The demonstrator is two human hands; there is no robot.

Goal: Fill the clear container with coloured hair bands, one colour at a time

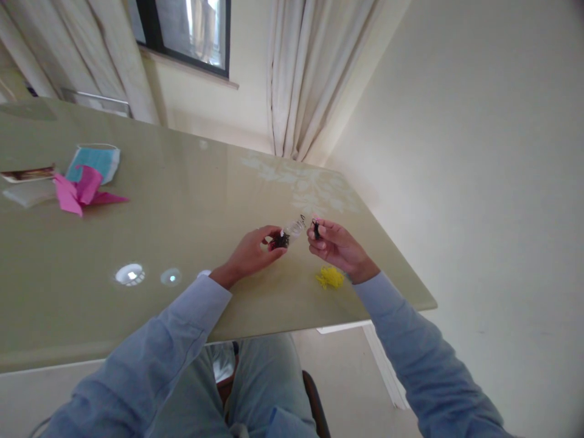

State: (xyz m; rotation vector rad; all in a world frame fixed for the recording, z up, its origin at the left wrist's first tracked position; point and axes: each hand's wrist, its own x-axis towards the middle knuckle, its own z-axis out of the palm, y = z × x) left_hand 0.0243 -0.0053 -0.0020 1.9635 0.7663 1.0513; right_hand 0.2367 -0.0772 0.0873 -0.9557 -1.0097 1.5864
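Observation:
My left hand (255, 252) holds a small clear bottle (294, 227) with dark, thin bands or strands (281, 239) inside its lower part. The bottle lies tilted, its mouth toward the right. Just right of the mouth, my right hand (338, 244) pinches a small bunch of black strands (316, 229) with a bit of pink at its top. A gap separates the bunch from the bottle. Below my right hand, a loose pile of thin yellow pieces (330, 277) lies on the table.
The glossy table (182, 201) ends at a right edge beside the wall. At the far left are a pink folded paper figure (86, 188), a blue face mask (97, 161), a whitish packet (30, 193) and a flat dark-patterned item (28, 174). Curtains and a window stand behind.

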